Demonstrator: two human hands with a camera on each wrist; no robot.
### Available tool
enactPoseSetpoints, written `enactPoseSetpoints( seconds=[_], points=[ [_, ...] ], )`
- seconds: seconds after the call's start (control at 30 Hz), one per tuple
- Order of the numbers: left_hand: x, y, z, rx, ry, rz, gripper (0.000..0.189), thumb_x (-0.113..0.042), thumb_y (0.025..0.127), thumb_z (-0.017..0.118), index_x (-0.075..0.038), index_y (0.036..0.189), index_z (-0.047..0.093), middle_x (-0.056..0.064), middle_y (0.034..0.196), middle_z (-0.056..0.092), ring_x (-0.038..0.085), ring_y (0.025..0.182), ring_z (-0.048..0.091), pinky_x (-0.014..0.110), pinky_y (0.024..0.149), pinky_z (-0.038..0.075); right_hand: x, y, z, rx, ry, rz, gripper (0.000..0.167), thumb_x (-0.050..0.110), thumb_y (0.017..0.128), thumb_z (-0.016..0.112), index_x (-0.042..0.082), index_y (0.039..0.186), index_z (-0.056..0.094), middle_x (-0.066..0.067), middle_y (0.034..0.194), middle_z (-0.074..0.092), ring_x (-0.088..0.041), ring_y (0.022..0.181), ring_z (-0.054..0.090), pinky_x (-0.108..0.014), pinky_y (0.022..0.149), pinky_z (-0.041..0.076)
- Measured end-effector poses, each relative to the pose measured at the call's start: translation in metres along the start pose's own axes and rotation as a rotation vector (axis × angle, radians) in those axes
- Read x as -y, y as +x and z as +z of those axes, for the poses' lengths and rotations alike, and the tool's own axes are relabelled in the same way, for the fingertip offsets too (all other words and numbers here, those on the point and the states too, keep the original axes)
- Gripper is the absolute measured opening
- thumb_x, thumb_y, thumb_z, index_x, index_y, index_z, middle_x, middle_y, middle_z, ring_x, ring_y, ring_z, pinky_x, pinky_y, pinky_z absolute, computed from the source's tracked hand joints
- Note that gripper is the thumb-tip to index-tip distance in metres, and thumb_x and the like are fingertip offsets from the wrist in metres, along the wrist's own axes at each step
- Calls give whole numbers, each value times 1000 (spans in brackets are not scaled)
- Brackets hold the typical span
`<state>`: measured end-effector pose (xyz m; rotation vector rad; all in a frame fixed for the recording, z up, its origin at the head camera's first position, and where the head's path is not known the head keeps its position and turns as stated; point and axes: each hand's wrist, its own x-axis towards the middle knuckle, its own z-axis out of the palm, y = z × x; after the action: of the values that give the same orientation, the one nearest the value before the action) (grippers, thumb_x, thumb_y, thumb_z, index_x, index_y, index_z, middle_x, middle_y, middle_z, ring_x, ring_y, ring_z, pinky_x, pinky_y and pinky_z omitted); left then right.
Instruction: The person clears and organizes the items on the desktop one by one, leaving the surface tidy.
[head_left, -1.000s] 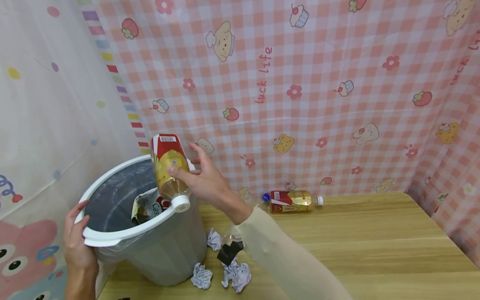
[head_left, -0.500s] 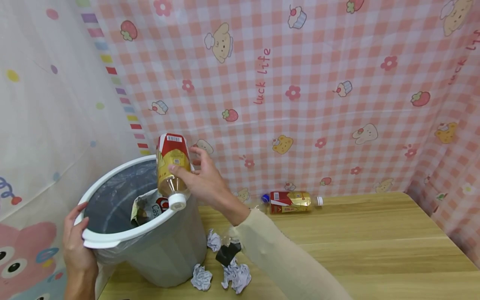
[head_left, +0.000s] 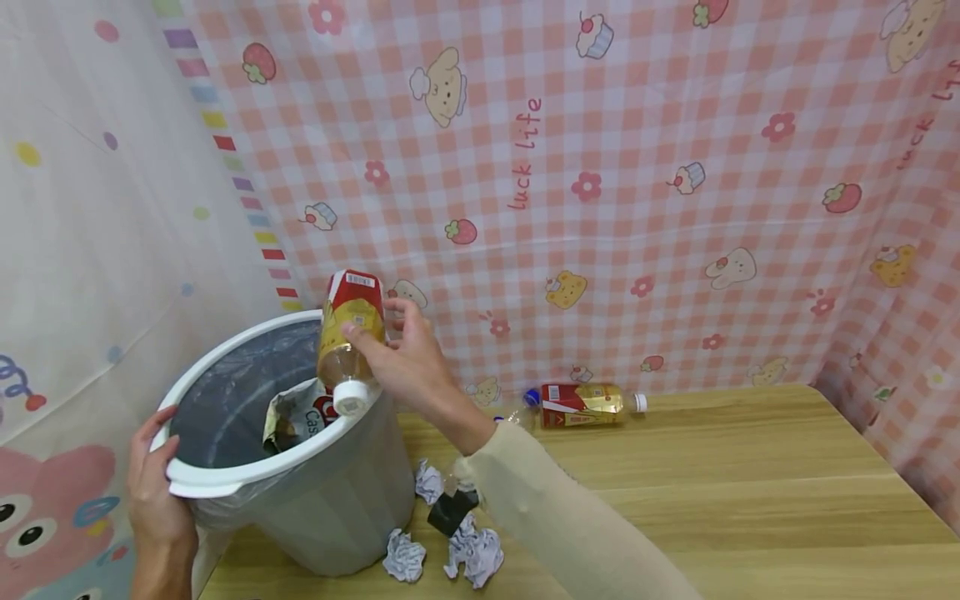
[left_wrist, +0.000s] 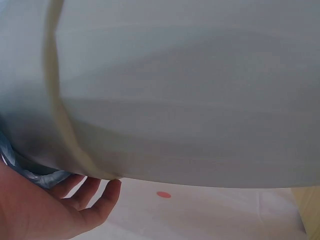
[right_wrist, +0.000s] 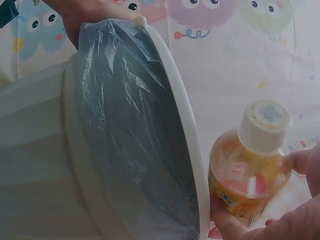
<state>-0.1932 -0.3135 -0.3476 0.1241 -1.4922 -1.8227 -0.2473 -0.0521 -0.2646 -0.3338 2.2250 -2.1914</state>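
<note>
My left hand (head_left: 157, 483) grips the white rim of a grey trash bin (head_left: 352, 508), fingers over the edge and palm outside. In the left wrist view, several of its fingertips (left_wrist: 114, 189) show by the bin's wall. My right hand (head_left: 412, 358) holds a bottle (head_left: 352, 312) of yellowish liquid with a red and gold label. The bottle is upside down at the bin's right rim, its white cap (right_wrist: 265, 125) lowest in the head view. A clear plastic liner (right_wrist: 125, 100) folds over the bin's rim. A printed wrapper (head_left: 296, 412) shows inside the bin.
A similar bottle (head_left: 581, 405) lies on the wooden table (head_left: 712, 483) by the back curtain, beside a blue cap (head_left: 532, 398). Crumpled paper balls (head_left: 476, 554) lie near the bin's base. A black object (head_left: 452, 511) shows next to the right sleeve.
My right hand and the bottle have shifted slightly right along the bin's rim, the bottle's tilt changing a little. The left hand and the bin stay in place.
</note>
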Motion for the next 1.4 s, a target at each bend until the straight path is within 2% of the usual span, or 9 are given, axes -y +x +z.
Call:
enactPoseSetpoints(
  seconds=[0.1, 0.27, 0.4, 0.67, 0.97, 1.13, 1.4],
  points=[
    [0, 0, 0, 3, -11, -7, 39, -10, 100, 35, -10, 131, 59, 2, 132, 53, 12, 116, 49, 14, 93, 37, -1, 0, 0, 5, 32, -9, 62, 43, 93, 68, 22, 144, 41, -9, 147, 42, -28, 119, 59, -41, 88, 54],
    [0, 0, -1, 4, -6, -15, 40, -10, 100, 35, -8, 133, 57, 1, 133, 52, 12, 118, 48, 14, 93, 37, -3, 0, -1, 23, 123, -20, 58, 37, 94, 68, 21, 143, 42, -12, 144, 39, -26, 114, 60, -33, 77, 58],
    [-1, 0, 0, -4, 4, -20, 40, -11, 100, 35, -8, 134, 57, 1, 133, 52, 12, 119, 47, 14, 94, 37, -6, -2, -2, 39, 125, -30, 56, 36, 94, 68, 20, 142, 43, -12, 142, 40, -26, 110, 63, -32, 78, 58],
    [1, 0, -2, -5, -33, -33, 39, -9, 99, 34, -12, 128, 60, -1, 129, 54, 10, 115, 49, 15, 92, 36, -13, -15, -15, 118, 91, -34, 52, 42, 95, 65, 32, 140, 43, -8, 144, 42, -22, 101, 68, -39, 86, 55],
    [-1, 1, 0, -10, -33, -25, 37, -11, 99, 37, -11, 129, 60, 3, 131, 54, 13, 116, 49, 16, 91, 38, -24, -39, -40, 234, 58, -98, 46, 34, 97, 63, 26, 138, 44, -7, 141, 43, -26, 108, 63, -38, 87, 54],
    [-1, 0, 0, -22, -69, -28, 36, -10, 99, 37, -11, 126, 61, 4, 129, 55, 14, 113, 51, 17, 88, 40, -35, -56, -54, 291, 6, -131, 45, 33, 97, 62, 27, 138, 45, -3, 142, 43, -20, 114, 59, -40, 90, 52],
    [-2, 0, 2, -12, -77, -32, 37, -10, 99, 37, -9, 128, 60, 5, 130, 54, 14, 114, 51, 18, 89, 39, -58, -72, -74, 346, -57, -106, 39, 33, 97, 63, 27, 133, 50, 1, 137, 48, -19, 113, 58, -40, 88, 51]
  ],
)
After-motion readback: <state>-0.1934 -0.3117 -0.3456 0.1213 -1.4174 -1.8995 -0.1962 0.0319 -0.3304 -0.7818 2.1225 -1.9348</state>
